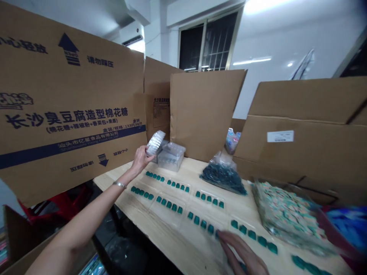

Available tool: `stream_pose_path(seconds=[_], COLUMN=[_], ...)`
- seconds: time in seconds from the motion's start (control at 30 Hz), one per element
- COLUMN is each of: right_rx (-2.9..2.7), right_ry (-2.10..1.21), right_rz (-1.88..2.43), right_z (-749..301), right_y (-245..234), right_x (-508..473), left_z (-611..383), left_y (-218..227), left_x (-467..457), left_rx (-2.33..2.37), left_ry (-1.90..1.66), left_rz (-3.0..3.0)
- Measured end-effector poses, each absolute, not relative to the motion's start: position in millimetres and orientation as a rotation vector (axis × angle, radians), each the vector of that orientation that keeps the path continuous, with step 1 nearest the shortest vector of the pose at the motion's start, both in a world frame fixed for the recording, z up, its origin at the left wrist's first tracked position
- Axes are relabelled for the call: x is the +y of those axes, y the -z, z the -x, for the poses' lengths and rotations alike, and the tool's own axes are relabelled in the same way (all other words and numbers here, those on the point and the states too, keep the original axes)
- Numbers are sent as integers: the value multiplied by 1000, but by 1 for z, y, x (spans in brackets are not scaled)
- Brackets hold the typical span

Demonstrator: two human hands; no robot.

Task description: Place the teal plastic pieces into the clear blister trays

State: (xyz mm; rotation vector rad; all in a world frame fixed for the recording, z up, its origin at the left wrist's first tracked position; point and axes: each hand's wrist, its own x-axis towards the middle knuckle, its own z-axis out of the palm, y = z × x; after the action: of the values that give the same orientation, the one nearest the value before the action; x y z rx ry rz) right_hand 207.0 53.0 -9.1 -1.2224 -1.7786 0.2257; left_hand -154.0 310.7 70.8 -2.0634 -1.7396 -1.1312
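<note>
Large cardboard boxes (71,103) stand behind a wooden table (160,244) laid with clear plastic trays (183,202) holding rows of green sweets (169,206), beside a bag of dark green sweets (222,175). The left hand (140,160) grips a stack of clear trays (155,143) above the table, just beside a plastic tub (172,156). The right hand (242,254) lies open, low over the nearest trays.
</note>
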Motion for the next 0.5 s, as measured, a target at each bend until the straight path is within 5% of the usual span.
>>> stream_pose_path(seconds=[0.2, 0.5], right_rx=[-1370, -1242], right_ry=[-592, -899], right_rz=[1118, 1109], right_z=[-124, -132], right_y=[-33, -19], right_x=[92, 64], left_z=[45, -9], left_y=[-32, 10], left_x=[162, 71], left_rx=[-1870, -2116], left_ry=[2095, 2371], left_rz=[2359, 2458])
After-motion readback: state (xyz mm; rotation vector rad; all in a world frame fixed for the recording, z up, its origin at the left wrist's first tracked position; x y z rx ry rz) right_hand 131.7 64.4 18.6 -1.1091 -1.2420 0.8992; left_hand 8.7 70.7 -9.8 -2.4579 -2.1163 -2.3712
